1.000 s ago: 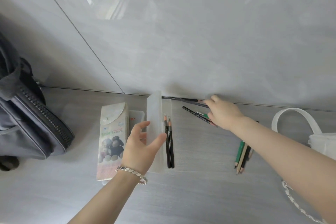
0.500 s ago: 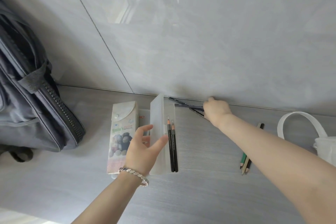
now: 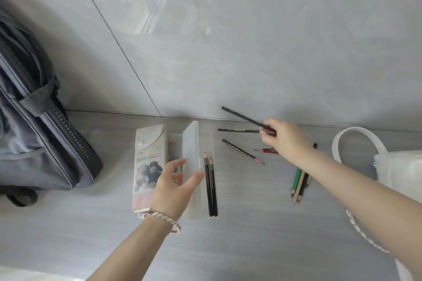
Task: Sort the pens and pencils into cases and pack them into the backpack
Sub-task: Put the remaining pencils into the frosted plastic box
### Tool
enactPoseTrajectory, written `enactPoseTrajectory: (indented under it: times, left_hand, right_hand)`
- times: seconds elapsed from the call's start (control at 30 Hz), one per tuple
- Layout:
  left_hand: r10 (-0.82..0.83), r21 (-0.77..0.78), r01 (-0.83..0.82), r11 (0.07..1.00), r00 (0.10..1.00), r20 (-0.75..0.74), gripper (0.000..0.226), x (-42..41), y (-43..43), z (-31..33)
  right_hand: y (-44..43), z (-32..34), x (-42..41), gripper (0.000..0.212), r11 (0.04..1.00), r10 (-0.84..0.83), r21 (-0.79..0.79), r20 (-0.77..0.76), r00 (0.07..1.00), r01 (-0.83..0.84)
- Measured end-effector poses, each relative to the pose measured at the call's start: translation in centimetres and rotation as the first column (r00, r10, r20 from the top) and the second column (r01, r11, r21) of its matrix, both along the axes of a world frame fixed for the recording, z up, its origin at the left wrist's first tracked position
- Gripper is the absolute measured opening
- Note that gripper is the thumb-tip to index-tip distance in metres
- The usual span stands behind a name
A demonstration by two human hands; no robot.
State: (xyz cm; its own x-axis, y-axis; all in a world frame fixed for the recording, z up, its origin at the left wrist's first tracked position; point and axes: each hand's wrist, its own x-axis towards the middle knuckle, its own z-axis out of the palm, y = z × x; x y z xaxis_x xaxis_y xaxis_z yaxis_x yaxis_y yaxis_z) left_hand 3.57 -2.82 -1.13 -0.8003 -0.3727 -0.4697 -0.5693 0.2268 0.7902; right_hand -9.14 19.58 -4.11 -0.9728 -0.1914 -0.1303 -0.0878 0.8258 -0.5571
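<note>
I am lifting my right hand (image 3: pixel 283 141) off the far edge of the table (image 3: pixel 228 246), pinching a dark pencil (image 3: pixel 244 117) that was lying by the wall (image 3: pixel 251 52). The pencil is rising clear of the surface, its free end pointing far-left, and red pencils (image 3: pixel 267 150) are coming into view beneath my hand.

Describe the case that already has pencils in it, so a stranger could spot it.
Start at the grey backpack on the left and move right. Past the printed case lies the clear case, lid up. Unlike its neighbour, it is see-through and holds two black pencils.
</note>
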Motion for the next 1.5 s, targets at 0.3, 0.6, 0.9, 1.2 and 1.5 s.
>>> enactPoseTrajectory:
  times: [0.3, 0.6, 0.9, 1.2, 1.5]
  left_hand:
    - [-0.102, -0.005, 0.102, 0.995, 0.995, -0.018, 0.033, 1.0, 0.9, 0.4]
    - [-0.178, 0.016, 0.179, 0.984, 0.982, -0.065, 0.030, 2.2, 3.2, 1.6]
    - [-0.143, 0.040, 0.144, 0.989, 0.989, -0.029, 0.031, 2.6, 3.0, 1.3]
    - [-0.108, 0.125, 0.110, 0.986, 0.994, -0.029, 0.034, 2.6, 2.9, 1.9]
    - [-0.137, 0.164, 0.141, 0.976, 0.990, -0.035, 0.052, 2.9, 3.4, 2.6]
  right_hand:
    - [2.5, 9.4, 3.2, 0.016, 0.791, -0.007, -0.543, 0.453, 0.891, 0.282]
    - [-2.2, 5.7, 5.7, 0.020, 0.882, 0.081, -0.425, 0.566, 0.820, 0.206]
    - [-0.7, 6.4, 7.3, 0.037, 0.621, -0.099, -0.701, 0.373, 0.923, 0.350]
    - [2.0, 7.6, 10.1, 0.020, 0.517, -0.110, -0.764, 0.389, 0.915, 0.387]
    - [-2.6, 6.5, 10.2, 0.041, 0.634, -0.103, -0.683, 0.389, 0.915, 0.362]
